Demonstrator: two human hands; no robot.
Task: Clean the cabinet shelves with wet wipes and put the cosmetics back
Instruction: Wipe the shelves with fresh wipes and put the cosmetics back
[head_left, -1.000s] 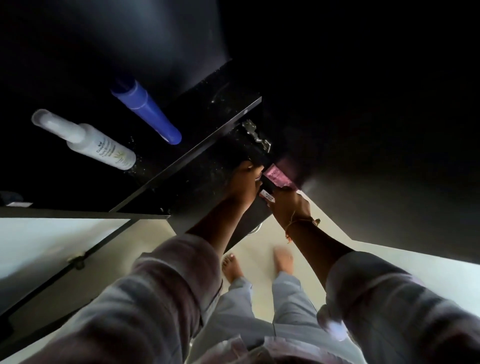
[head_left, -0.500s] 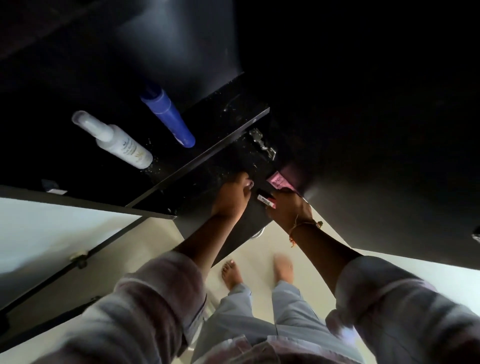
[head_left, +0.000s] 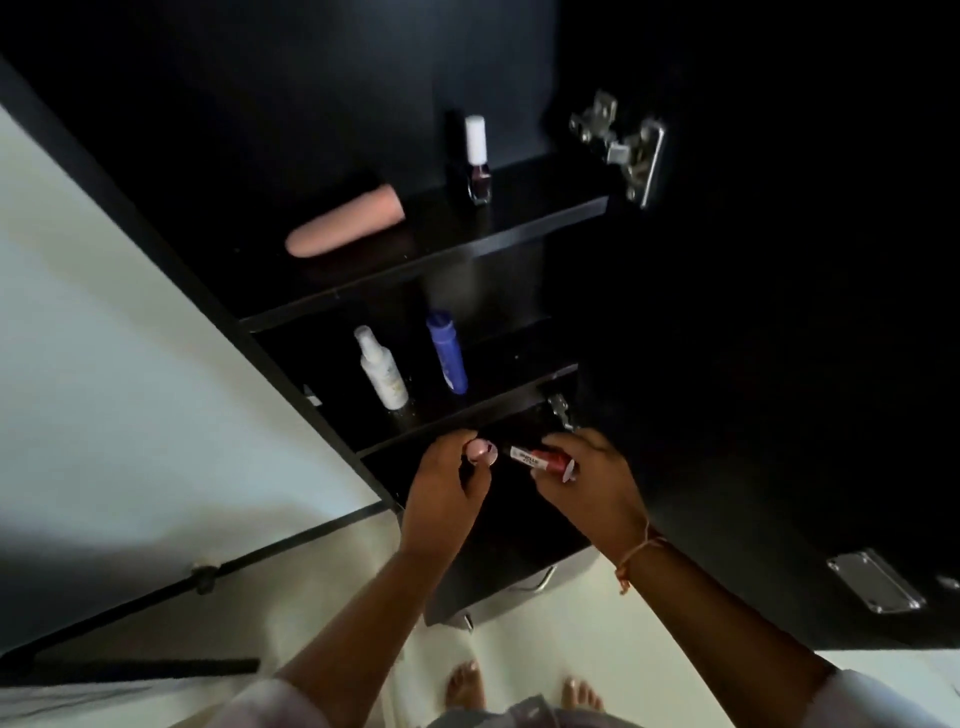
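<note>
A black cabinet stands open with its shelves in view. On the upper shelf (head_left: 519, 239) lies a pink tube (head_left: 345, 221) beside an upright nail polish bottle (head_left: 475, 161) with a white cap. The middle shelf (head_left: 509, 395) holds a white spray bottle (head_left: 382, 371) and a blue bottle (head_left: 448, 351). In front of the lowest shelf, my left hand (head_left: 441, 493) grips a small pink-topped cosmetic (head_left: 480, 451). My right hand (head_left: 592, 478) pinches a red lip gloss tube (head_left: 540, 460), lying level and pointing toward the left hand.
The open cabinet door (head_left: 779, 364) fills the right side, with metal hinges (head_left: 623, 145) and a metal plate (head_left: 875, 579). A pale wall (head_left: 104, 364) is at the left. My bare feet (head_left: 519, 693) stand on a light floor below.
The view has tilted up, bringing the upper shelf into sight. Both hands have drawn back out of the lowest shelf, each now holding a cosmetic. The pink packet is out of sight.
</note>
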